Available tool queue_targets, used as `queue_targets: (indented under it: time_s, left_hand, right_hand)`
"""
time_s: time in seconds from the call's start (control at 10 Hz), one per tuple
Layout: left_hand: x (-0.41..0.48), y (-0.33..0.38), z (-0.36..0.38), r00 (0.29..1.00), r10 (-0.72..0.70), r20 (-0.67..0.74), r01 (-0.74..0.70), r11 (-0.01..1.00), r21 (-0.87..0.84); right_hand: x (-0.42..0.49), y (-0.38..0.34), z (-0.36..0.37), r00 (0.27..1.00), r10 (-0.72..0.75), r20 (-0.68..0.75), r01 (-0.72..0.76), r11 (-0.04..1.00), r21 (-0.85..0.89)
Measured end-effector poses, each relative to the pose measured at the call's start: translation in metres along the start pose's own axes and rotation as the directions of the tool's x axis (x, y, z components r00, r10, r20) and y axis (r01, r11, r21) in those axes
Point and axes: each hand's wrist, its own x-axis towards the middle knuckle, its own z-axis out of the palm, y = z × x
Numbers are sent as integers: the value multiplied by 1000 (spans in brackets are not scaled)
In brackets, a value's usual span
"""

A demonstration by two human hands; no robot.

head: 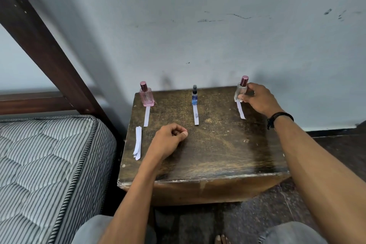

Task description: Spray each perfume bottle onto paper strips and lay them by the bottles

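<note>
Three perfume bottles stand along the back edge of a worn wooden table [217, 150]. A pink bottle [146, 95] is at the left, a small blue bottle [194, 96] in the middle, a clear bottle with a dark red cap [240, 90] at the right. A white paper strip lies in front of each: left strip [147, 116], middle strip [196, 115], right strip [241, 110]. My right hand [260, 98] grips the clear bottle, which stands on the table. My left hand [171, 137] rests on the table with fingers curled, holding nothing.
A stack of spare paper strips [138, 142] lies near the table's left edge. A striped mattress [49, 164] and dark wooden bed frame [39, 45] stand to the left. A grey wall is right behind the bottles. My knees show below the table.
</note>
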Motion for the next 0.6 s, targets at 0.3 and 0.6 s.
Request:
queue_targets:
  time_s: [0.3,0.6]
  left_hand:
    - [3,-3,1,1000,-12,-7,12,1000,-23]
    - [2,-2,2,1000,-16,-24,15,999,-40]
  right_hand:
    - [0,5,2,1000,22,21,-21,999,-35]
    - [-11,11,5,999,34,-7,-32,977,209]
